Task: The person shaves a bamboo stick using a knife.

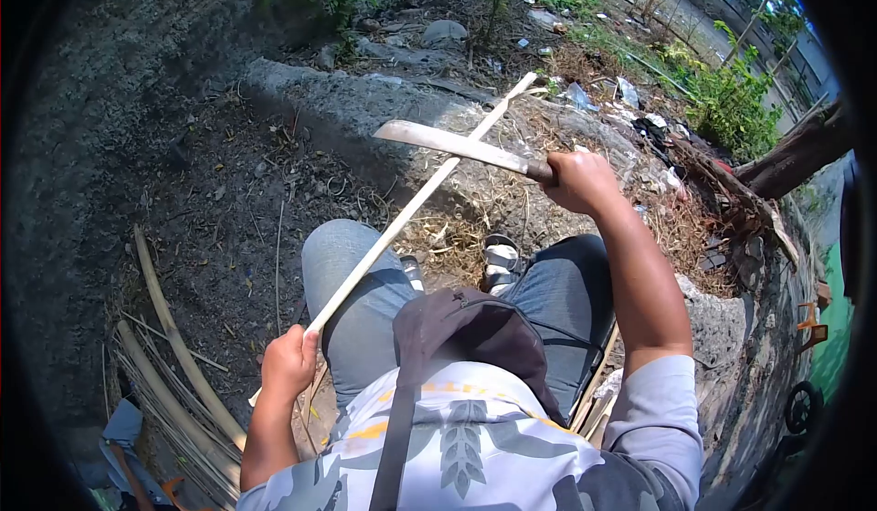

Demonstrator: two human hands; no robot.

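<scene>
My right hand (580, 182) is closed around the dark handle of a machete (457, 144), its blade pointing left. The blade lies across a long pale strip, apparently split bamboo (402, 217), near the strip's far end. My left hand (290, 361) grips that strip close to its near end, beside my left knee. From there the strip slants up and away to the right, passing over my jeans. A dark bag (475, 337) rests on my lap with its strap over my shirt.
Long curved bamboo pieces (187, 356) and thin strips lie on the ground at the left. A low concrete ledge (338, 100) and a rough wall (55, 146) stand ahead and left. Shavings (448, 234) litter the ground between my feet. At the right is a thick log (799, 153).
</scene>
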